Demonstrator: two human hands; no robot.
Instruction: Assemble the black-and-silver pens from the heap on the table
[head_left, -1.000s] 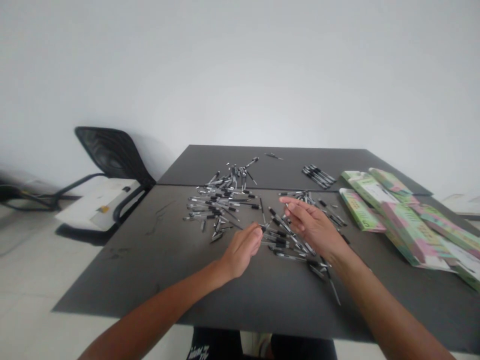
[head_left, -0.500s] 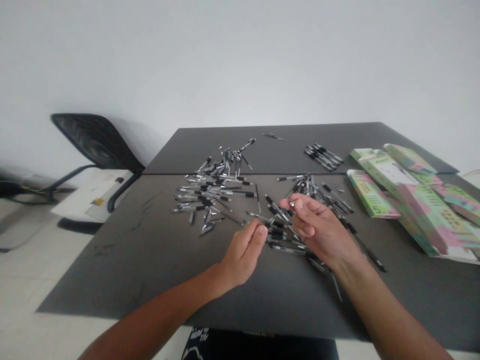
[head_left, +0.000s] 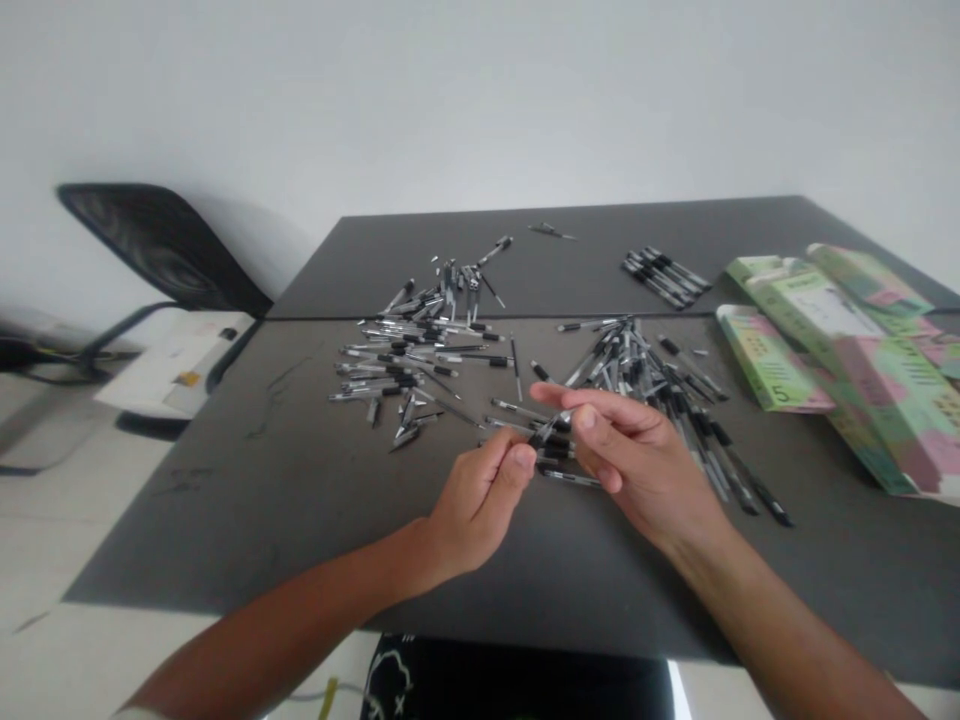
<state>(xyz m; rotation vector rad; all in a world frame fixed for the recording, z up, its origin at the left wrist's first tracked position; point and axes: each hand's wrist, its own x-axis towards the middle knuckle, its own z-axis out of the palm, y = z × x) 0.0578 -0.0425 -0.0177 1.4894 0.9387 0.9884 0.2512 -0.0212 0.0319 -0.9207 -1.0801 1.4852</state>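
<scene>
My left hand is closed round a pen, whose dark grip end pokes out between thumb and forefinger. At that end, my right hand pinches a small silvery cone-shaped pen tip with thumb and forefinger. The tip meets the pen's end; whether it is seated cannot be made out. Behind my hands lies a heap of pens with clear barrels and black grips, partly covered by my right hand. To the left spreads another pile of pens and pen parts.
A neat row of pens lies at the back right of the dark table. Green and pink cartons are stacked at the right. A few parts lie far back. A black mesh chair stands left.
The silvery tip in my right hand has come left and down onto the end of the pen in my left hand. The camera view has shifted slightly.
</scene>
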